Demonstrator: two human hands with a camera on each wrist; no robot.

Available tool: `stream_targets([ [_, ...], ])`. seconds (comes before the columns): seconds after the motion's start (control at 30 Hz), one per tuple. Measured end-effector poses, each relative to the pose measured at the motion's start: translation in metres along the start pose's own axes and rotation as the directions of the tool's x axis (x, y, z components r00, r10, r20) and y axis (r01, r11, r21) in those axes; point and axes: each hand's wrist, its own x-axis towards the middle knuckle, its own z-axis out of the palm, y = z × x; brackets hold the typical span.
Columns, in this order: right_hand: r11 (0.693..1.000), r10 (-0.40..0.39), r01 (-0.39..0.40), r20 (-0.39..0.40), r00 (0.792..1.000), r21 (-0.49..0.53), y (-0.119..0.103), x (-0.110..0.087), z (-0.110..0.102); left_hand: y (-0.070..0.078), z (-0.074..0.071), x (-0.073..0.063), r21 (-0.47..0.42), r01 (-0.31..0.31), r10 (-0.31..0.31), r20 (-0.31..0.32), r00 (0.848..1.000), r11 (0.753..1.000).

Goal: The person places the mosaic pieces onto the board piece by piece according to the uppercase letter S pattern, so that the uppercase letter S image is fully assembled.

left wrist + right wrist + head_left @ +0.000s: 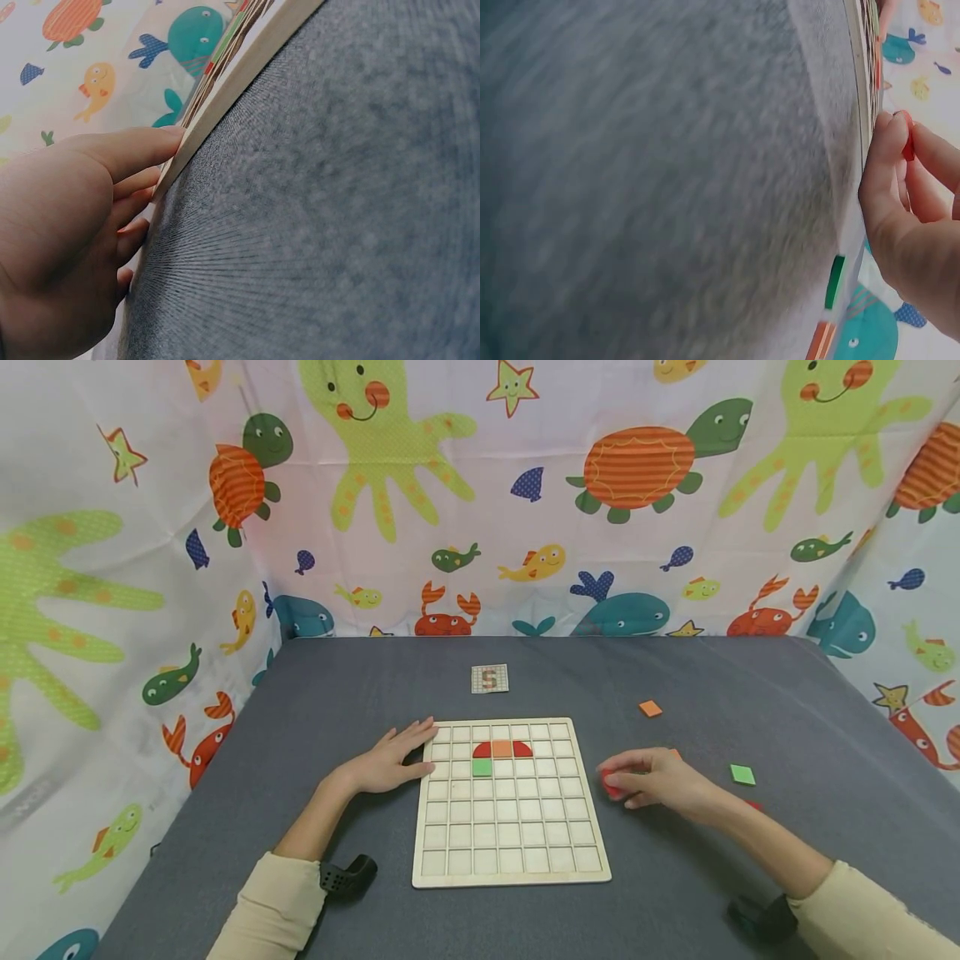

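At the left rim of the wooden grid board (509, 835), resting a spread left hand (384, 764), probably steadying it; off the right, pinching a red tile (612, 783) in the right hand (652, 782), likely for control; displaying the S-pattern card (490, 679) beyond, apparently for reference.

- Head view: soft, even light; bright curtain (480, 481), darker grey cloth (570, 681), faint shadow (708, 858) under the right forearm (761, 843) at four o'clock.
- Left wrist view: cloth blurred at three o'clock, streaked at six.
- Right wrist view: cloth blurred, dim at nine; curtain washed-out at two.
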Motion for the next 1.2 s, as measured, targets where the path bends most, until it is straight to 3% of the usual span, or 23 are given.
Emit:
stream_targets([
  [0.2, 0.998, 0.0, -0.005, 0.071, 0.997, 0.07, -0.002, 0.009, 0.011, -0.001, 0.001, 0.0, -0.001, 0.002, -0.002, -0.001, 1.0, 1.0],
  [0.43, 0.991, -0.007, -0.01, 0.128, 0.992, 0.131, -0.006, 0.019, 0.02, 0.0, 0.001, -0.002, -0.022, -0.04, 0.039, -0.018, 0.999, 0.999],
  [0.8, 0.999, -0.006, 0.002, 0.086, 0.996, 0.05, -0.026, 0.033, 0.041, -0.003, 0.002, 0.002, 0.015, 0.018, -0.018, 0.0, 1.0, 1.0],
  [1.2, 1.0, 0.003, -0.004, 0.067, 0.998, 0.009, -0.038, 0.051, 0.065, -0.001, 0.001, 0.001, 0.009, 0.012, -0.012, -0.004, 1.0, 1.0],
])
